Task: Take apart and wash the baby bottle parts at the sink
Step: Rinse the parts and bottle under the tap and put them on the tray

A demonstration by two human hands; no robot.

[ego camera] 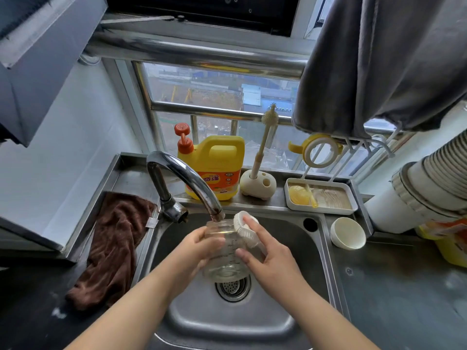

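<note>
1. Curled round the clear glass baby bottle (228, 251), the left hand (199, 251) grasps it by the side, mouth tilted up toward the tap.
2. Right hand (267, 258) grips a white round-headed bristle brush (243, 224), the index finger stretched along it and the thumb resting against the bottle's marked wall.
3. Both sit over the stainless steel sink (290, 238), above the round perforated drain strainer (232, 289).
4. Directly above the bottle's open mouth ends the spout of the curved chrome tap (182, 178) (whether water runs cannot be told).
5. On the ledge behind stand a yellow detergent jug with an orange pump (214, 168), a cream holder with a long thin brush (260, 178), and a white tray holding a yellow piece (321, 195).
6. A yellow-and-white ring with handles (319, 150) hangs on the rack above that tray.
7. A brown towel (113, 246) drapes over the counter's left edge; a white bowl (347, 236) sits right of the sink.
</note>
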